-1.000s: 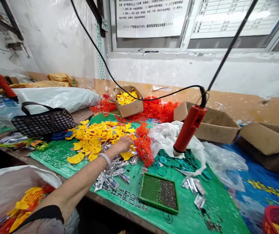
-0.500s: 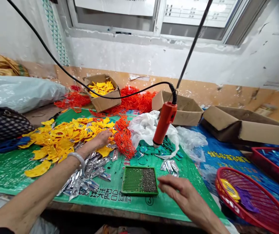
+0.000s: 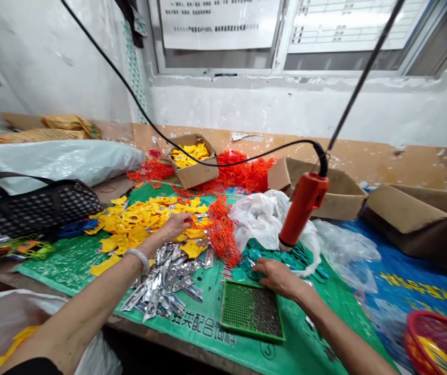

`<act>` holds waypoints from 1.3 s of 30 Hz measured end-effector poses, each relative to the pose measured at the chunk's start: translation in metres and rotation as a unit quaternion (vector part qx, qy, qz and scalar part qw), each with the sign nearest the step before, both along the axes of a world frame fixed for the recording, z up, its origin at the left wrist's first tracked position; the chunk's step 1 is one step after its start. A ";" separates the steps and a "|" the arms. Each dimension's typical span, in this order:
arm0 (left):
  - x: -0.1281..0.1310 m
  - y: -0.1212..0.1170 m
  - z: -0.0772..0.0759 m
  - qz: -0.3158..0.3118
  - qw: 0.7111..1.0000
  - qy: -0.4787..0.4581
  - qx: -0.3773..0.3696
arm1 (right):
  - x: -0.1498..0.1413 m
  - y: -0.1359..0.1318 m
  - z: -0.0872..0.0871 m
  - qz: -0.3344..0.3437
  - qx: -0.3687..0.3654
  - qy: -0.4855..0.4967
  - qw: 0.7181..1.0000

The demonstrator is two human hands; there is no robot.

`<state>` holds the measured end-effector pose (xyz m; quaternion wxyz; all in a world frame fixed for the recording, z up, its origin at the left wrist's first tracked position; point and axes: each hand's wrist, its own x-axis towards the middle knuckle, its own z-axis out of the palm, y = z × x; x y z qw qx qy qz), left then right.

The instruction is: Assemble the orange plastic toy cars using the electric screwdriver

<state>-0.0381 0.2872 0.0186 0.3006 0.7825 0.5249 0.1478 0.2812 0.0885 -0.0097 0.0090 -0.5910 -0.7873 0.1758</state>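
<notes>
My left hand (image 3: 176,226) reaches into a pile of yellow plastic pieces (image 3: 137,221) on the green mat (image 3: 82,260), its fingers curled on one of them. A pale bangle sits on that wrist. My right hand (image 3: 276,276) lies at the far edge of a small green tray (image 3: 239,311) of tiny dark parts, fingers bent down onto teal pieces (image 3: 297,258); what they hold, if anything, is hidden. A red electric tool (image 3: 303,208) hangs on its black cord just above that hand. Silver foil packets (image 3: 168,284) lie between my arms.
Orange netting (image 3: 223,237) lies heaped beside the yellow pile, a white plastic bag (image 3: 260,216) behind it. Cardboard boxes (image 3: 340,195) stand along the back, one (image 3: 194,169) holding yellow pieces. A checked handbag (image 3: 36,205) sits left, a red basket (image 3: 437,338) at bottom right.
My right hand has moved forward from the tray's near right side to its far edge, onto the teal pieces. My left hand stays in the yellow pile. The view has swung left.
</notes>
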 end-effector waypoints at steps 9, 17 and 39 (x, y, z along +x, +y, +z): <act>-0.030 -0.029 0.016 0.161 0.903 -0.313 -0.247 | 0.008 0.012 -0.029 -0.010 0.041 0.092 0.995; -0.026 -0.072 0.033 0.162 0.750 -0.504 -0.397 | -0.013 -0.012 -0.015 -0.127 0.086 0.270 0.951; 0.022 -0.209 0.023 -0.103 0.910 -0.295 -0.273 | -0.086 -0.001 0.012 0.039 0.211 0.345 0.914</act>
